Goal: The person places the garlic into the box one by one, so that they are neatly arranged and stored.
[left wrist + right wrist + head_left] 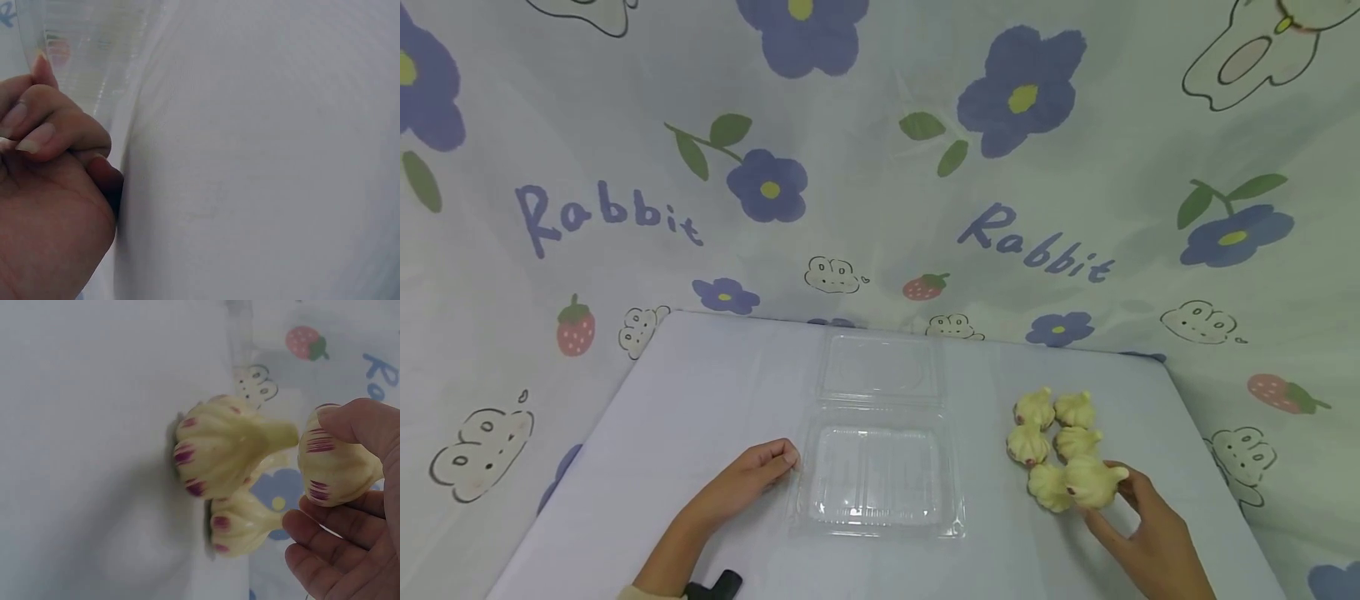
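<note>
My right hand [1157, 533] holds a pale garlic bulb [1092, 482] between thumb and fingers, raised over the other bulbs. In the right wrist view this held bulb [331, 465] shows purple streaks and a glossy surface. Just below and beyond it, several more garlic bulbs [1028, 444] sit in two columns on the table. A clear plastic clamshell box [955, 492] lies unfolded at the middle, its lid [880, 367] spread toward the back. At the box's left edge, my left hand [748, 479] has curled fingers and pinches the rim; the exact contact is partly hidden.
A white cloth covers the table [700, 392]. Behind it hangs a curtain [865, 208] printed with flowers, strawberries and rabbits. Near the left forearm, a black object [718, 586] shows at the bottom of the head view.
</note>
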Demonstrator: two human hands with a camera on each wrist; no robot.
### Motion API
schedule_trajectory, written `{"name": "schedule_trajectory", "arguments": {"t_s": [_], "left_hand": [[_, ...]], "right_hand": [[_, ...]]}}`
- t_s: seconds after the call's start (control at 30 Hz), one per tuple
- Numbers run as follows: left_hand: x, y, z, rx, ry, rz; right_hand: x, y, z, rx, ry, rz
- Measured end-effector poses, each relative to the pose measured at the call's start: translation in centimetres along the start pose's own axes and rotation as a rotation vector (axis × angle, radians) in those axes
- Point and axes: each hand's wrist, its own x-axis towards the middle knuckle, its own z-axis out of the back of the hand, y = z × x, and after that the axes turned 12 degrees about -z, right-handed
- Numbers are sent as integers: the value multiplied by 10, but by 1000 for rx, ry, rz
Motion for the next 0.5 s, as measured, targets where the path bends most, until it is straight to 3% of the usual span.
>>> {"name": "schedule_trajectory", "arguments": {"t_s": [0.2,0.5], "left_hand": [[-1,2,0,7,-1,-15],[0,6,1,42,-30,11]], "right_hand": [[-2,14,6,-14,28,6],[-3,27,9,39,-2,107]]}}
